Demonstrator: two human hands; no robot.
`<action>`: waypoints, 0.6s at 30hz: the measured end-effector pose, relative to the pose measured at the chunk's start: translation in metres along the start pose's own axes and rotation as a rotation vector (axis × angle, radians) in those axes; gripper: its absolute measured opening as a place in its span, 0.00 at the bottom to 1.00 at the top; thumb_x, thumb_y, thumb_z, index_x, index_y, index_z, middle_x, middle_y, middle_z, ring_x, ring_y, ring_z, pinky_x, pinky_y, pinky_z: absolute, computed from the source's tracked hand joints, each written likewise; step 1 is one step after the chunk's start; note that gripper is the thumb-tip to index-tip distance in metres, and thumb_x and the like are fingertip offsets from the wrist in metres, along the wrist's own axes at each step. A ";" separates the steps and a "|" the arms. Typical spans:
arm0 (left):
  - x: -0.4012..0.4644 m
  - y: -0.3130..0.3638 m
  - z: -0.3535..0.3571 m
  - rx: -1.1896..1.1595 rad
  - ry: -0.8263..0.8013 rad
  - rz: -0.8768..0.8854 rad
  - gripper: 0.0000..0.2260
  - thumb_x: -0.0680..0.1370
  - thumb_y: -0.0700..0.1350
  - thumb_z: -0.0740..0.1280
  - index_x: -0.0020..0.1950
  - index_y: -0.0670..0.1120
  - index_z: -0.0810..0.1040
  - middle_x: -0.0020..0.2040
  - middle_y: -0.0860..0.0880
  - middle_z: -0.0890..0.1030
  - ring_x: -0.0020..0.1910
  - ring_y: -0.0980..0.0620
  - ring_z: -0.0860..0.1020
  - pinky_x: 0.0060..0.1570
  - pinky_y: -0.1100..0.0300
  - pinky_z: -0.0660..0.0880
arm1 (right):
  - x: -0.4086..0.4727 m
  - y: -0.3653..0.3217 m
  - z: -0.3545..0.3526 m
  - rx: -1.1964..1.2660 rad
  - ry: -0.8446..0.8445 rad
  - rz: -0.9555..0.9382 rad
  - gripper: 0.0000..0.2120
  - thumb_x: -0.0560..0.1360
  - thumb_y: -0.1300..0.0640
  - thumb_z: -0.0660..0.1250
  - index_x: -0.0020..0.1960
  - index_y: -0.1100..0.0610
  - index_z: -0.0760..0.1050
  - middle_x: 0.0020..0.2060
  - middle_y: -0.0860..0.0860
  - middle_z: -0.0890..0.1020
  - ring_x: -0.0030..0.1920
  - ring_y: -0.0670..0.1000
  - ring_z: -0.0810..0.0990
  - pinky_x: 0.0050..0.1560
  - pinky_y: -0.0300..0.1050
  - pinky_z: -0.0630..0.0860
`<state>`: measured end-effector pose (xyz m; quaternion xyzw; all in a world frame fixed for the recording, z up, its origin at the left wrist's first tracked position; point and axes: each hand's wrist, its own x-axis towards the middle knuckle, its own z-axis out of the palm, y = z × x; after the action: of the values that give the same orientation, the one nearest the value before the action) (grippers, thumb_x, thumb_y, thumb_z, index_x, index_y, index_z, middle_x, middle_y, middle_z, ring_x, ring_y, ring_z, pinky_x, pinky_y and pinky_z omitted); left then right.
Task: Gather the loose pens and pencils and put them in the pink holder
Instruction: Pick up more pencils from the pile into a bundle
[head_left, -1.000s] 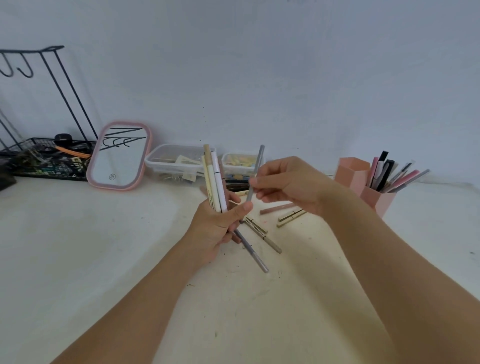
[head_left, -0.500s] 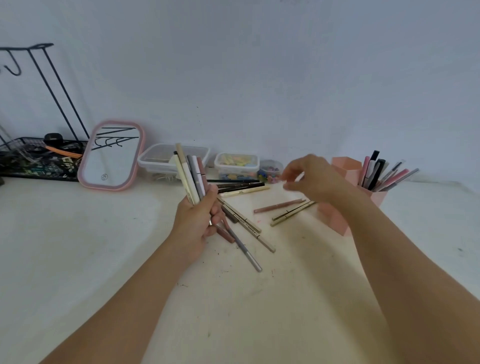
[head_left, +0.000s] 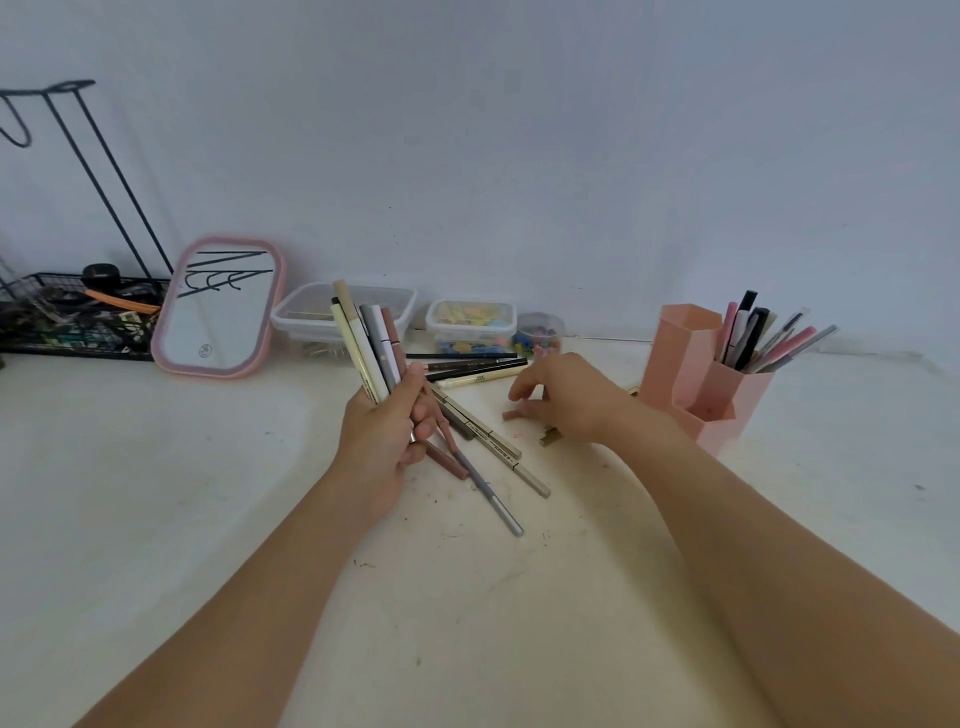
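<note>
My left hand (head_left: 387, 431) is shut on a bundle of pens (head_left: 369, 343), held upright above the table's middle. My right hand (head_left: 561, 400) rests low on the table to the right, fingers spread downward, fingertips touching a pinkish pencil (head_left: 511, 414) that lies flat. A gold pen end (head_left: 550, 438) sticks out beneath that hand. The pink holder (head_left: 696, 374) stands to the right with several pens (head_left: 763, 338) in it. Loose on the table lie dark pens (head_left: 467, 364), a cream pen (head_left: 483, 376), a beige pen (head_left: 493, 441), a grey pen (head_left: 493, 499) and a brown pencil (head_left: 447, 460).
A pink-framed mirror (head_left: 218, 306) leans on the wall at the left. Beside it stand a clear box (head_left: 311, 317), a box of coloured bits (head_left: 470, 322) and a small jar (head_left: 540, 330). A black wire rack (head_left: 78, 322) fills the far left.
The grey pen from my right hand has joined the bundle in my left hand. My right hand then moved right and dropped onto the pinkish pencil on the table.
</note>
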<state>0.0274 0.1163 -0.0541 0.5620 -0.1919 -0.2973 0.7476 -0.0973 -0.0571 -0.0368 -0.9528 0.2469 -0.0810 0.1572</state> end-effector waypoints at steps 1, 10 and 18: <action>0.000 0.000 0.000 0.007 -0.002 0.003 0.09 0.82 0.48 0.67 0.44 0.46 0.74 0.29 0.51 0.70 0.25 0.56 0.68 0.17 0.67 0.60 | 0.001 0.001 0.000 0.010 -0.007 -0.001 0.11 0.79 0.56 0.70 0.61 0.55 0.82 0.57 0.49 0.83 0.46 0.44 0.74 0.40 0.30 0.66; -0.001 -0.002 0.001 0.045 -0.038 0.004 0.09 0.81 0.49 0.68 0.47 0.44 0.74 0.30 0.49 0.72 0.25 0.54 0.70 0.19 0.65 0.61 | -0.001 -0.014 -0.016 0.357 0.413 -0.113 0.04 0.80 0.58 0.67 0.50 0.58 0.80 0.43 0.52 0.84 0.44 0.53 0.80 0.48 0.44 0.76; -0.009 -0.002 0.005 0.059 -0.285 -0.055 0.19 0.77 0.58 0.68 0.48 0.41 0.75 0.34 0.46 0.79 0.21 0.55 0.67 0.26 0.56 0.63 | -0.013 -0.057 -0.033 1.267 0.124 -0.005 0.04 0.82 0.64 0.64 0.54 0.65 0.76 0.40 0.58 0.83 0.35 0.51 0.81 0.37 0.40 0.80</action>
<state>0.0176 0.1182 -0.0541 0.5409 -0.2894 -0.3888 0.6875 -0.0908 -0.0116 0.0125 -0.6692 0.1575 -0.2666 0.6755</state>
